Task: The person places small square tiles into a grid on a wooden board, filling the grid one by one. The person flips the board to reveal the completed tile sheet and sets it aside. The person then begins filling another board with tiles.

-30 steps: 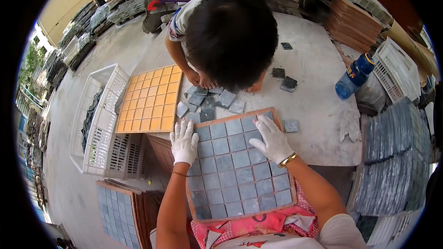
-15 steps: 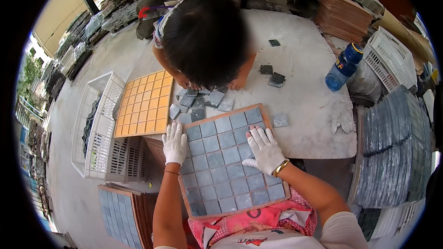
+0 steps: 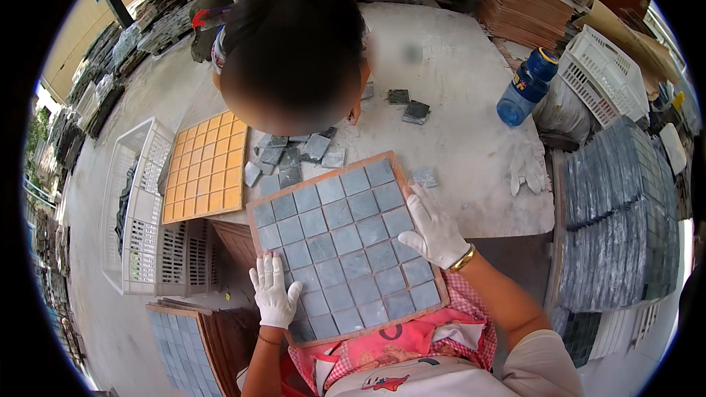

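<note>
A brown-rimmed board [image 3: 443, 291] set with rows of grey square stone tiles [image 3: 340, 245] leans between my lap and the table's near edge. My left hand [image 3: 274, 292], in a white glove with bare fingertips, lies open along the board's left edge. On the right side, my gloved right hand [image 3: 435, 229] rests open with its fingers spread along the edge and onto the outer tiles. Past the board's far edge, loose grey tiles [image 3: 290, 177] lie in a heap. Left of them sits an orange grid mould [image 3: 208, 167] with its square pockets showing.
Across the table [image 3: 471, 125] a person [image 3: 290, 44] bends over the loose tiles. A blue bottle [image 3: 523, 92] and spare gloves [image 3: 526, 170] are at the right. White crates [image 3: 169, 250] stand left; stacked tile sheets [image 3: 614, 213] stand right, tiled boards [image 3: 184, 345] lower left.
My left hand has slid down the board's left edge toward me. The board has turned slightly counterclockwise, with my right hand still at its right side. The person opposite has shifted position.
</note>
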{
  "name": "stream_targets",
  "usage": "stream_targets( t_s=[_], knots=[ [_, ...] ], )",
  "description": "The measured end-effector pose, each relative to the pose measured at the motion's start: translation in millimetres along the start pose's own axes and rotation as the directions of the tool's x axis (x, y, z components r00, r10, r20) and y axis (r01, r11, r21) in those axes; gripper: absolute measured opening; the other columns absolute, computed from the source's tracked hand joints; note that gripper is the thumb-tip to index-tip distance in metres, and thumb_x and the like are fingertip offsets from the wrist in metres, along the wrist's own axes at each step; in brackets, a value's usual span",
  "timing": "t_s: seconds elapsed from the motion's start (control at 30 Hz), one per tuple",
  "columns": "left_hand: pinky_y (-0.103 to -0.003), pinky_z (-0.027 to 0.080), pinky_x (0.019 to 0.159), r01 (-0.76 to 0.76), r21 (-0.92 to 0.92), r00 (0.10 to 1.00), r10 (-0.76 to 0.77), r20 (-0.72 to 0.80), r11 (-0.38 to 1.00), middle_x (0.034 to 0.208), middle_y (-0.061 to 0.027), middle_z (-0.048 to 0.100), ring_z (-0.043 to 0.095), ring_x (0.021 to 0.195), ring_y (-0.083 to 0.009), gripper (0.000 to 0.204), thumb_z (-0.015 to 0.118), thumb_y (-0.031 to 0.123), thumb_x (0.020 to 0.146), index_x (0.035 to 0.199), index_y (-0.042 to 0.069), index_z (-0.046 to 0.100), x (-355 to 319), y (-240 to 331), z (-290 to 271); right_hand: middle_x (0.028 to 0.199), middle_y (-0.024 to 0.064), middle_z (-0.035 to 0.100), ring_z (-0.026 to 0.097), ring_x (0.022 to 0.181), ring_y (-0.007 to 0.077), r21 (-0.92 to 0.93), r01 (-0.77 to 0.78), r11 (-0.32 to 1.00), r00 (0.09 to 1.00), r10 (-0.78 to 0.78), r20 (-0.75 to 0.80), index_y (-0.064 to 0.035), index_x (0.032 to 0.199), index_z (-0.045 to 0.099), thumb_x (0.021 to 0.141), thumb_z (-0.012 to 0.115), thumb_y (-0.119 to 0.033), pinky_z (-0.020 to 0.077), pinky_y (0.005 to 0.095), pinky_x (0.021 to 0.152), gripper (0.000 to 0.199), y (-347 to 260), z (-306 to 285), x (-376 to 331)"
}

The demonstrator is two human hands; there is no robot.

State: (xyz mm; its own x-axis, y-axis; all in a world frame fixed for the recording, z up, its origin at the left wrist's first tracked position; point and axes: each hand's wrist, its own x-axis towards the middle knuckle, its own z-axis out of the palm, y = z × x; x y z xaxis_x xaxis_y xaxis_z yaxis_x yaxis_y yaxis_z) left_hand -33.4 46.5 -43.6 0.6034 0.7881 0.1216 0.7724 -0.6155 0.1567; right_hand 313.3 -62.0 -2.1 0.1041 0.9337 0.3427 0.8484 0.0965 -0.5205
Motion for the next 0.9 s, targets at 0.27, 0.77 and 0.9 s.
stream_targets(
  t_s=[0.27,0.77,0.9],
  knots=[
    [-0.051,0.016,0.112,0.017,0.022,1.000,-0.017,0.022,1.000,0.146,-0.0180,0.032,0.026,0.137,-0.0374,0.078,0.055,0.047,0.084,0.141,-0.001,0.032,-16,23,-5,0.141,0.0231,0.036,0.033,0.132,0.0387,-0.098,0.164,0.982,0.966,-0.139,0.219,0.0022,0.137,0.037,0.073,0.064,-0.053,0.0252,0.0491,0.110,0.088,-76,63,-30],
    [-0.053,0.016,0.111,0.145,-0.001,0.984,-0.144,0.101,0.989,0.147,-0.0256,0.024,0.021,0.136,-0.0436,0.083,0.049,0.052,0.087,0.143,-0.004,0.024,-93,36,-1,0.144,0.0254,0.028,0.028,0.131,0.0458,-0.353,-0.060,0.934,0.990,0.101,0.100,-0.0038,0.137,0.038,0.069,0.072,-0.046,0.0226,0.0607,0.105,0.086,-37,13,-107],
    [-0.047,0.028,0.107,0.227,-0.133,0.974,-0.228,0.002,0.965,0.146,-0.0255,0.025,0.028,0.133,-0.0424,0.085,0.061,0.045,0.082,0.143,-0.001,0.024,-84,35,3,0.145,0.0249,0.027,0.025,0.132,0.0461,-0.339,0.016,0.941,0.964,0.076,0.256,-0.0124,0.141,0.036,0.070,0.070,-0.052,0.0210,0.0598,0.106,0.089,-50,27,-90]
  ],
)
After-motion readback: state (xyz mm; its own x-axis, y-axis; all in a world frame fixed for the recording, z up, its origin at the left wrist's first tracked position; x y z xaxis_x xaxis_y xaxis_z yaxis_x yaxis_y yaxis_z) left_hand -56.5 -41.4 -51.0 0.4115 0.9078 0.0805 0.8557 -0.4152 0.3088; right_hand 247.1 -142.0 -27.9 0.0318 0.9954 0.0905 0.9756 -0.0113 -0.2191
